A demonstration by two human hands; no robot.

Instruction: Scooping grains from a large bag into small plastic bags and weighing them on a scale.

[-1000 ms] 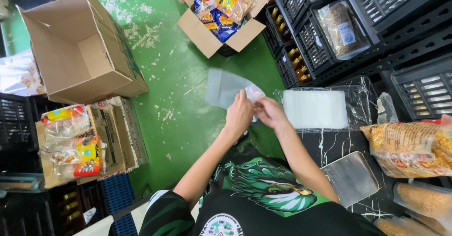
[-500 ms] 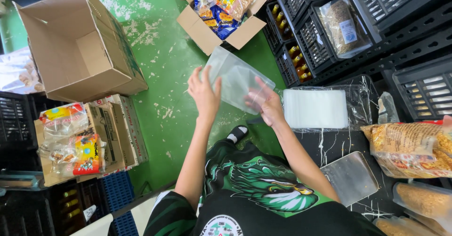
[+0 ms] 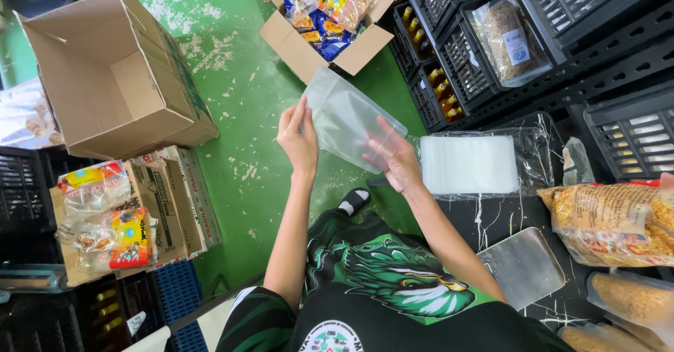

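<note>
A clear plastic bag (image 3: 344, 116) is held up in front of me, opened out. My left hand (image 3: 298, 138) pinches its left edge, fingers pointing up. My right hand (image 3: 393, 159) is inside the bag's lower right part, fingers spread behind the plastic. Just right of that hand lies a flat stack of clear bags (image 3: 469, 164) in a plastic wrap on a dark marbled table (image 3: 491, 218).
An empty cardboard box (image 3: 112, 78) stands left on the green floor (image 3: 246, 113). A box of snack packets (image 3: 326, 8) sits ahead. Black crates (image 3: 491, 50) with bottles and bagged goods line the right. Bags of snacks (image 3: 611, 222) and a metal scoop (image 3: 523, 264) lie on the table.
Both hands lifted the bag from a flat pinch near my lap. The bag has opened out and my right hand has gone inside it.
</note>
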